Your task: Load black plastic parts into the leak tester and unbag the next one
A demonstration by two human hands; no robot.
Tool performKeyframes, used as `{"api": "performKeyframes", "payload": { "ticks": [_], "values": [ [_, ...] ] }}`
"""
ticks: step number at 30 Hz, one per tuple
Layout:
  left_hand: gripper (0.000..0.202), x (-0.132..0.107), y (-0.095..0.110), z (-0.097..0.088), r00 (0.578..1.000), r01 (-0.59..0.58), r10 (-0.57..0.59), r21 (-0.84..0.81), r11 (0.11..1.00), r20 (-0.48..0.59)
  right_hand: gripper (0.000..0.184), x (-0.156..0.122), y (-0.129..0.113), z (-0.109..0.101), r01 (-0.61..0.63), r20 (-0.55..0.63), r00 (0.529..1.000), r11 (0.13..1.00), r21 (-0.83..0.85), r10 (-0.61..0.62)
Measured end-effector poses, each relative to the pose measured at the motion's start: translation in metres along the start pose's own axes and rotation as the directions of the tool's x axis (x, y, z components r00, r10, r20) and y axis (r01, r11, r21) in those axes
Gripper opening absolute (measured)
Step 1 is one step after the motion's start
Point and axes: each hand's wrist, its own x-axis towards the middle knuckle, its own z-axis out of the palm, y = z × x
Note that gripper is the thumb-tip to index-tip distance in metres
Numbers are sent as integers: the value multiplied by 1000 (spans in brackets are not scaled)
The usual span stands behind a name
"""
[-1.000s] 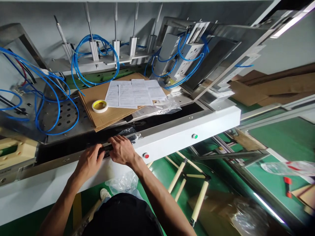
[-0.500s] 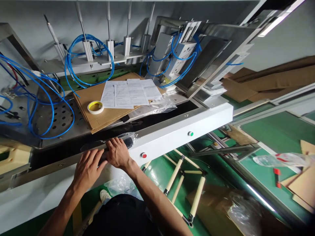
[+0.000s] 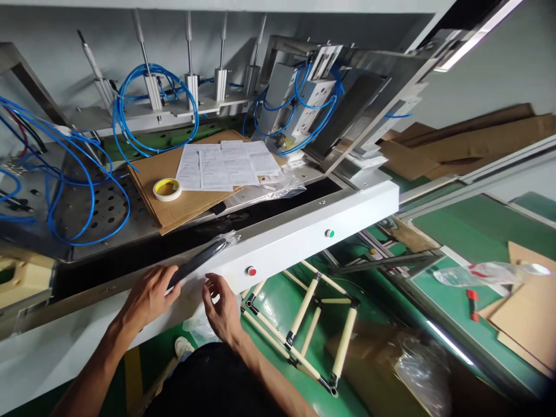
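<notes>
A long black bar-like piece, partly in clear plastic film, lies slanting along the front ledge of the machine. My left hand is closed over its lower left end, which the fingers hide. The upper right end shows bare of hands, with film gathered around its tip. Just right of the piece, my right hand is held off it in front of the white panel. Its fingers are loosely curled, with a gap between thumb and fingers, and I see nothing in them.
Cardboard sheets on the machine bed carry papers and a tape roll. Blue air hoses loop around cylinders behind. A red button and a green button sit on the panel. A pipe frame stands below.
My right hand has let go of the black piece and drawn back down and right, uncovering its upper end. My left hand stays at the lower end. The view has shifted slightly.
</notes>
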Motion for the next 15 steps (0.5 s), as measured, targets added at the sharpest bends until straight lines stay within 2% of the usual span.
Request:
{"api": "performKeyframes", "payload": {
  "ticks": [1, 3, 5, 9, 13, 15],
  "values": [
    [22, -1, 1, 0, 1000, 7, -7, -10, 1000, -1, 31, 0, -1, 4, -117, 35, 993, 987, 114, 114],
    [24, -3, 3, 1, 999, 40, -40, -25, 999, 1, 43, 3, -3, 12, -298, 113, 954, 903, 310, 276],
    [25, -6, 6, 2, 996, 85, -85, -39, 996, -8, 50, 7, -7, 20, -389, 154, 921, 800, 457, 359],
    [27, -14, 16, 0, 977, 205, -211, -180, 962, -17, 53, 7, -18, 28, -408, 124, 892, 657, 634, 435],
    [35, -26, 30, -4, 924, 372, -367, -451, 811, 102, 47, 3, -32, 29, -402, 197, 903, 584, 706, 383],
    [37, -34, 38, -5, 894, 441, -409, -518, 733, 182, 46, 3, -38, 29, -401, 230, 908, 572, 716, 349]
  ]
}}
